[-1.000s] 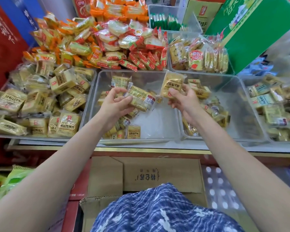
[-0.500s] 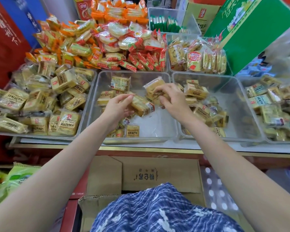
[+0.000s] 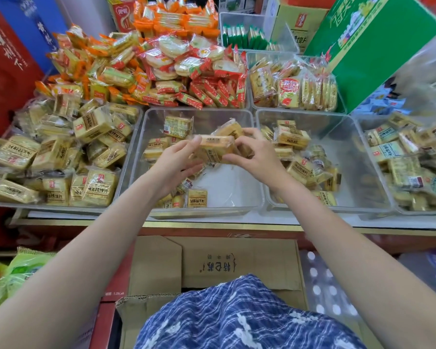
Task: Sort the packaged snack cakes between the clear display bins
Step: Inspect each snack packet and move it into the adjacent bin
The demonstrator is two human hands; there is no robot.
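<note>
Hands meet over the middle clear bin (image 3: pixel 146 137), both holding yellow snack cakes. The left hand (image 3: pixel 175 161) has its fingers (image 3: pixel 186 147) curled round one end of a wrapped cake (image 3: pixel 215 143); the right hand (image 3: pixel 256 153) pinches the other end, its fingers (image 3: pixel 239 143) bent over a second cake (image 3: pixel 230 128) just behind the first. Below the fingers a few more cakes lie on the bin floor, one pack (image 3: pixel 197 198) upright at the near wall. Right of the fingers, the neighbouring bin (image 3: pixel 347 137) holds a loose scatter of the same cakes. Left of them, a third bin (image 3: pixel 61 152) is heaped full. Behind stands a green carton (image 3: pixel 378 46).
</note>
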